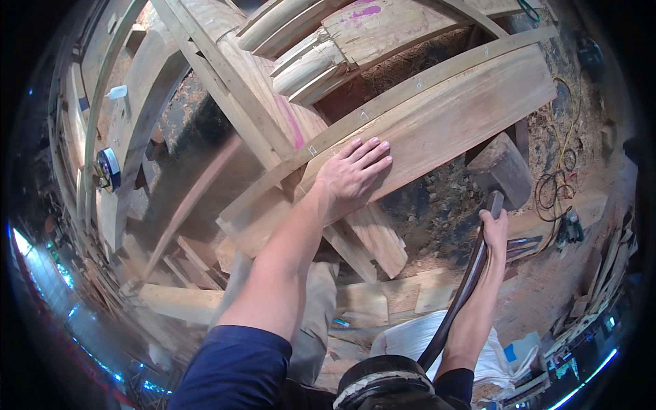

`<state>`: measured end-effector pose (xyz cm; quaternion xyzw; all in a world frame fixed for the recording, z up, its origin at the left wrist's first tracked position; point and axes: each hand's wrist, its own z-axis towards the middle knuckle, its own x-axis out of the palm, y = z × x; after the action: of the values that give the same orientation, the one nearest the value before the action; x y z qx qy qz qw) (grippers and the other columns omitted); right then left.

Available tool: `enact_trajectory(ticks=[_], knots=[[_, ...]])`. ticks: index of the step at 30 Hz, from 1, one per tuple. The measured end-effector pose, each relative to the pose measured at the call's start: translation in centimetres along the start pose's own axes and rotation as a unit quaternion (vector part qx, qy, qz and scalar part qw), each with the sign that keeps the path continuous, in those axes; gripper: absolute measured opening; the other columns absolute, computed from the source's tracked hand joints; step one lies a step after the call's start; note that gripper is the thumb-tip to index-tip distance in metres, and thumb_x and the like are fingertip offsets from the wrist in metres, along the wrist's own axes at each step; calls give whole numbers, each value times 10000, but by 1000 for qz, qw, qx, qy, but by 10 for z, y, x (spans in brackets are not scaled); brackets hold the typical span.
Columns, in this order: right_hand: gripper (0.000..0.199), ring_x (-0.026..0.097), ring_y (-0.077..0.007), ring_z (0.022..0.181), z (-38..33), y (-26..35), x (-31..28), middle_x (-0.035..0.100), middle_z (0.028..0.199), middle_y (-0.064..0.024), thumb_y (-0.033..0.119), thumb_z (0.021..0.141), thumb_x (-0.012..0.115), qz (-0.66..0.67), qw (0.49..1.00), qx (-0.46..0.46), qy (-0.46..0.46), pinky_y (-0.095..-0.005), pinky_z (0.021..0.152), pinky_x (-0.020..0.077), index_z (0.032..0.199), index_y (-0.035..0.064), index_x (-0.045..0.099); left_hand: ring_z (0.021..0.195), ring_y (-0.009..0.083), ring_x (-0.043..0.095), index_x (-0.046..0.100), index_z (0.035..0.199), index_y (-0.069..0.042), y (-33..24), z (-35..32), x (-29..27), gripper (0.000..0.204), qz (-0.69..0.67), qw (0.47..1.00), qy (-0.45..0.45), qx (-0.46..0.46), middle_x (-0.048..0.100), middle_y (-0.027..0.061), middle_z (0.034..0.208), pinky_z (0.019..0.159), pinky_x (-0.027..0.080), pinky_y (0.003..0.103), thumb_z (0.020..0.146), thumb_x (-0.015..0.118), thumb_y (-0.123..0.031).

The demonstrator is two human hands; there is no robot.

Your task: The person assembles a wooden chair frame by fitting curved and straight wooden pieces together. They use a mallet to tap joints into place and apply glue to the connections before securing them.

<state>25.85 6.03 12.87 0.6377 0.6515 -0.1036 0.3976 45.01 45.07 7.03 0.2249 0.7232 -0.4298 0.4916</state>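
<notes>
Left hand: the left hand (353, 169) is lying palm down on the plank (465, 109), fingers extended and slightly parted; it is pressing or resting flat, gripping nothing.
Right hand: the right hand (495, 229) is closing around the handle (456, 314) of the mallet (502, 171), just below the head.
Mallet: its blocky wooden head is sitting just beside the plank's near edge; whether the two are touching, I cannot tell. The long, dark handle is running down past the right forearm toward the person's body.
Plank: it is lying aslant in front of the person, rising from lower left to upper right, with the left hand resting on its left half.
Strip: a narrow strip (417, 83) bearing small white marks is running along the plank's far edge.
Far timbers: beyond the strip, a broad timber (403, 31) with a purple mark is showing rough, splintered ends.
Left side: a curved beam (140, 109) is carrying a round blue-and-white object (109, 169); a white bottle (118, 91) is lying near its upper part.
Right side: thin cords (562, 171) are looping over the dusty ground.
Near the person: a white sack (403, 338) is lying below the right forearm.
</notes>
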Motion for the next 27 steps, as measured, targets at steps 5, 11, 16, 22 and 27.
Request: enact_trajectory(ticks=[5, 11, 16, 22, 27], knots=[[340, 586, -157, 520, -2, -17, 16, 577, 722, -41, 256, 892, 719, 96, 993, 41, 55, -307, 479, 469, 1087, 23, 567, 1573, 230, 300, 464, 1566, -267, 2, -1, 6, 537, -9, 1000, -6, 8, 362, 17, 1687, 1295, 229, 457, 1038, 553, -311], [321, 585, -178, 484, -41, -89, 2, 596, 690, -62, 216, 875, 736, 82, 980, 128, 129, -343, 437, 463, 1096, 38, 584, 1574, 226, 299, 460, 1564, -256, 7, -2, 9, 573, -16, 1000, -14, 13, 361, 11, 1689, 1295, 231, 453, 1007, 583, -298], [396, 593, -199, 491, -58, -132, -52, 600, 716, -92, 162, 831, 728, 22, 985, 170, 33, -348, 437, 467, 1155, 5, 564, 1580, 215, 286, 463, 1555, -222, 5, -4, 3, 534, -44, 999, -6, 9, 348, 23, 1697, 1309, 199, 437, 1033, 528, -316], [435, 584, -173, 512, 12, -28, -57, 608, 752, -80, 198, 837, 729, 59, 995, 37, 67, -333, 455, 469, 1186, 7, 553, 1581, 223, 282, 449, 1565, -239, 0, -2, 0, 583, -30, 1000, 7, -3, 338, 18, 1700, 1308, 191, 448, 997, 568, -301], [387, 590, -152, 506, 24, -7, -10, 604, 744, -56, 255, 861, 751, 118, 990, 15, 78, -317, 450, 475, 1121, 27, 576, 1576, 234, 296, 459, 1561, -254, -1, 0, 3, 597, 5, 1000, -15, -1, 351, 17, 1693, 1295, 220, 460, 985, 600, -320]])
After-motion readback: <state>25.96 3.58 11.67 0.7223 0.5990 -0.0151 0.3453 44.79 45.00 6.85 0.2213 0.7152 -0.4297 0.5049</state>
